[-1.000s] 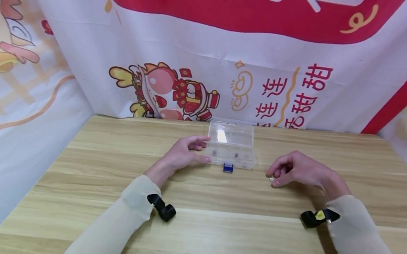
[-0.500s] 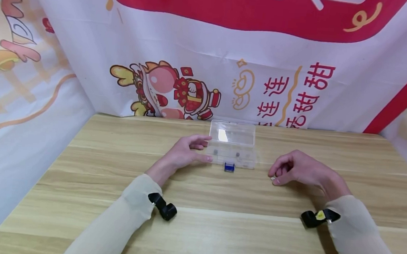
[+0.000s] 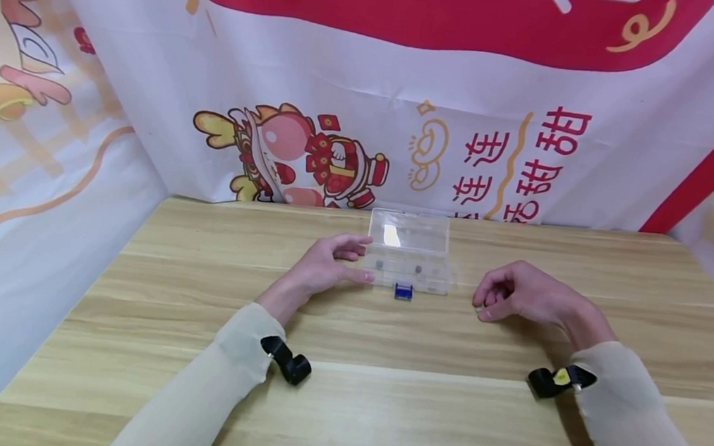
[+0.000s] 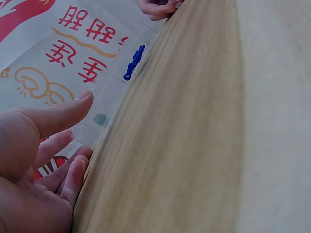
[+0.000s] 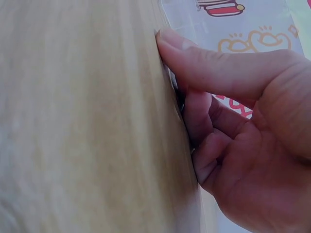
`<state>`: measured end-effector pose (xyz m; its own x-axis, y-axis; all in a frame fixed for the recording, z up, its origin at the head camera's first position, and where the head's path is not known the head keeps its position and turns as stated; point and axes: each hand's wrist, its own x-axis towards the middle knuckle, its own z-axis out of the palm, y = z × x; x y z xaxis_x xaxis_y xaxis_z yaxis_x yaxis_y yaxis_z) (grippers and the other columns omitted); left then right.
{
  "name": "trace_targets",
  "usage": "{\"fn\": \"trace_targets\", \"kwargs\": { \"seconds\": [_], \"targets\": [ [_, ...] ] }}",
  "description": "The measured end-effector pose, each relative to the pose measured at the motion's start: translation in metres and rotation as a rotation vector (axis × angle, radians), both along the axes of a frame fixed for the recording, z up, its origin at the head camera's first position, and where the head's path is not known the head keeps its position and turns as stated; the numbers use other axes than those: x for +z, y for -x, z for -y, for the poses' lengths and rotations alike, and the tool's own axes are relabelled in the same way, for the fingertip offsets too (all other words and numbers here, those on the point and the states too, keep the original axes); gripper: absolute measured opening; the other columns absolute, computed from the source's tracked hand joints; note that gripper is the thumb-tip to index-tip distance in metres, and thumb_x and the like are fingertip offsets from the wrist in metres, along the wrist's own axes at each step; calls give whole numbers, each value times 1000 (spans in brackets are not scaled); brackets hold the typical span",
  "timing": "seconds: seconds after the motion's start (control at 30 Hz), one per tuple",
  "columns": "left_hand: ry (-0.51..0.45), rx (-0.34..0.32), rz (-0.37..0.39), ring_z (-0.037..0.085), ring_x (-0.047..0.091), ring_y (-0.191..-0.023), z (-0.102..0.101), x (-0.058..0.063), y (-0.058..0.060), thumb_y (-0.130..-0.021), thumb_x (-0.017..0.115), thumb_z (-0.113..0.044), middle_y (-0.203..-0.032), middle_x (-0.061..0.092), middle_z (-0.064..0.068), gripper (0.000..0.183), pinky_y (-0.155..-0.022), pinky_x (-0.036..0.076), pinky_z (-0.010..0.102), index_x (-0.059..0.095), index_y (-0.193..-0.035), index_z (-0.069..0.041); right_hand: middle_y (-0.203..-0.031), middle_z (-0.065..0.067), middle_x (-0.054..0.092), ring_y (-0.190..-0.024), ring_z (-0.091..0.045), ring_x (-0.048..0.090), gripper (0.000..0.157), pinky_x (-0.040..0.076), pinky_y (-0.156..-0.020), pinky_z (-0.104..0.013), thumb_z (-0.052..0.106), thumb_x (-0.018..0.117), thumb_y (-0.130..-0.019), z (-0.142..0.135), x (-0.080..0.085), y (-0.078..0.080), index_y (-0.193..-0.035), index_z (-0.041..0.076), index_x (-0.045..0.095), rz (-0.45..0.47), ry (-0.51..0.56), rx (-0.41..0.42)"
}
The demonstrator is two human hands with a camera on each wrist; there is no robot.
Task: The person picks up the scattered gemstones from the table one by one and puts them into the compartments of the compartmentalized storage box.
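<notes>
A clear plastic compartment box stands at the table's back with its lid raised and a blue latch at its front. Small grey pieces, one of them a grey piece, lie in its compartments. My left hand touches the box's left end, thumb stretched toward the front corner, index finger near the lid. To the right of the box, my right hand pinches a small whitish piece between thumb and index finger, at the tabletop. Fingers mostly hide this piece; its kind cannot be told.
The wooden table meets a printed white and red cloth right behind the box. Another cloth hangs along the left side. Both wrists wear black cameras, such as the left camera.
The right fingers have closed further over the whitish piece, so less of it shows. The left hand stays at the box, and the view has tilted slightly.
</notes>
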<state>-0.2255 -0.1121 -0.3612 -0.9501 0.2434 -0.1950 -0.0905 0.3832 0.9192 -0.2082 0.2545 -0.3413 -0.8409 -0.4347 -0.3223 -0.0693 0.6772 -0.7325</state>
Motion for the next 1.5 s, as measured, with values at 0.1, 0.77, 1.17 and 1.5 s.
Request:
{"fn": "trace_targets", "kwargs": {
  "seconds": [0.1, 0.77, 1.17, 1.5],
  "targets": [
    [-2, 0, -3, 24, 56, -134, 0, 1, 0, -83, 92, -19, -141, 64, 0, 70, -121, 44, 46, 63, -146, -30, -92, -7, 67, -88, -21, 57, 19, 51, -75, -25, 15, 87, -87, 0, 1, 0, -101, 7, 77, -6, 3, 16],
    [-2, -1, -14, 25, 56, -133, 1, -1, -1, -84, 91, -17, -142, 64, 1, 69, -121, 44, 47, 63, -146, -29, -98, -9, 71, -90, -19, 60, 13, 51, -80, -25, 15, 76, -97, 3, 4, -1, -105, 6, 70, -103, 42, 22],
    [-2, 1, -15, 24, 56, -132, 0, -2, 0, -83, 91, -18, -141, 65, 0, 70, -121, 44, 47, 64, -146, -29, -104, -9, 73, -92, -22, 61, 17, 53, -75, -29, 20, 77, -98, 12, 4, -1, -113, 12, 77, -203, -5, -152],
    [7, 2, -9, 24, 56, -134, 0, 0, -1, -83, 91, -19, -141, 65, 0, 69, -121, 43, 47, 64, -145, -31, -122, -9, 74, -102, -26, 64, 29, 55, -82, -33, 29, 73, -101, 17, 8, -3, -127, 18, 77, -169, -37, -239]
  ]
}}
